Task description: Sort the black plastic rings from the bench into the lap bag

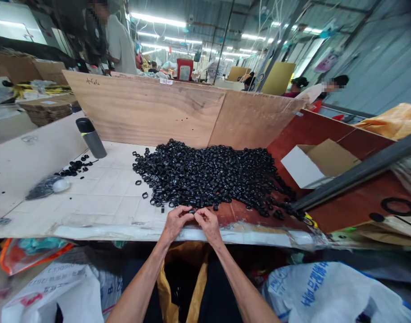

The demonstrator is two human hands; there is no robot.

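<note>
A wide heap of small black ring-shaped parts (205, 172) lies on the workbench (107, 188). At its near edge, my left hand (176, 220) and my right hand (208, 223) meet, thumbs and forefingers pinched together. Between the fingertips shows one small black ring-shaped part (192, 211), partly covered by the fingers. Both hands seem to grip it. Below the bench edge, between my legs, hangs an open yellow sack (201, 269) with a dark inside.
A grey bottle (95, 142) stands at the left beside scattered black pieces (74, 168) and a dark plastic bag (45, 187). Wooden boards (151, 107) wall the back. At right are an open carton (304, 168) and a slanting metal bar (353, 172). Several people work beyond.
</note>
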